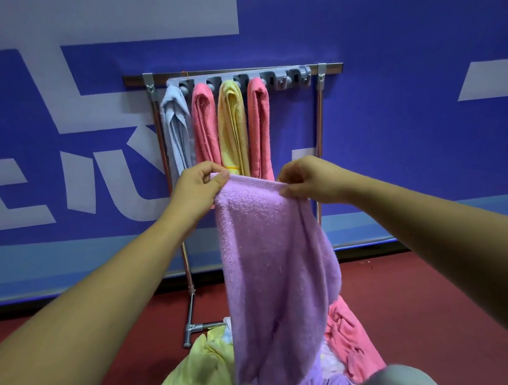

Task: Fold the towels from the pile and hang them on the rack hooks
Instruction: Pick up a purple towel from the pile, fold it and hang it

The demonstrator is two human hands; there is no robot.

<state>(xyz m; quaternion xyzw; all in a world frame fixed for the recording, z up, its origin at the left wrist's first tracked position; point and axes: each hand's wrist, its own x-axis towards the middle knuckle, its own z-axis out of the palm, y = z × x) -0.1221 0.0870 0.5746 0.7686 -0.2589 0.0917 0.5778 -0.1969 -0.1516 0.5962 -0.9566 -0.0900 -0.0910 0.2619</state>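
A purple towel (272, 270) hangs doubled in front of me, held up by its top edge. My left hand (198, 188) pinches its upper left corner and my right hand (307, 180) pinches the upper right corner. Behind it stands a metal rack (320, 119) with a grey hook strip (279, 78). Hanging from its left hooks are a light blue towel (175, 128), a pink towel (203, 123), a yellow towel (232, 126) and another pink towel (258, 124). The two hooks at the right are bare. The towel pile (201, 378) lies on the floor below, with yellow, pink and purple pieces.
A blue wall (402, 41) with large pale lettering rises right behind the rack. The floor (425, 300) is dark red. The rack's foot (194, 328) rests on it to the left of the pile. My knees show at the bottom edge.
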